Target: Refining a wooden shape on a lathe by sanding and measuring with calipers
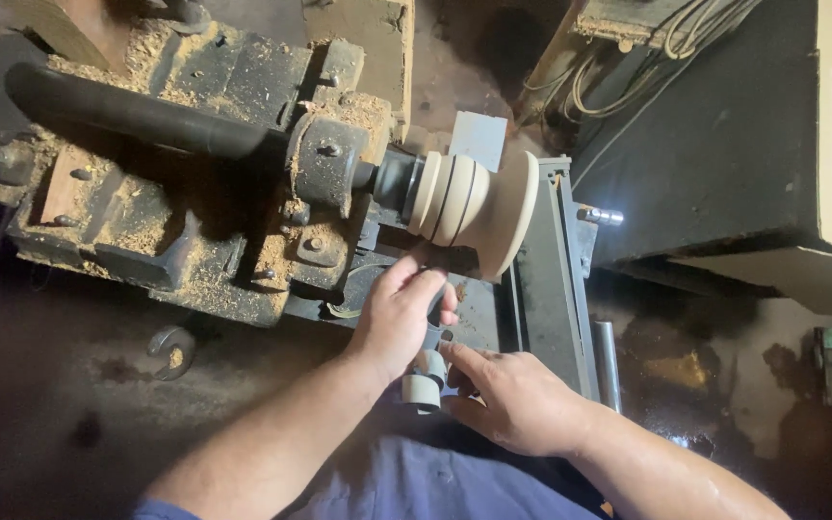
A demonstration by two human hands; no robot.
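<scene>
A pale turned wooden piece [479,202] with grooves and a wide flared rim is mounted on the spindle of a sawdust-covered lathe headstock [204,183]. My left hand [399,313] is just below the piece, fingers wrapped round the dark shaft of a tool that points up toward the wood. My right hand [512,400] sits lower and to the right, fingers closed on the tool's light grey handle end [424,385]. The tool's tip is hidden behind my left hand.
A grey metal tool rest and lathe bed [551,270] run to the right of the piece. A black hose [127,111] crosses the headstock. A dark cabinet [724,144] with cables stands at the right, a metal hook [173,349] at the left.
</scene>
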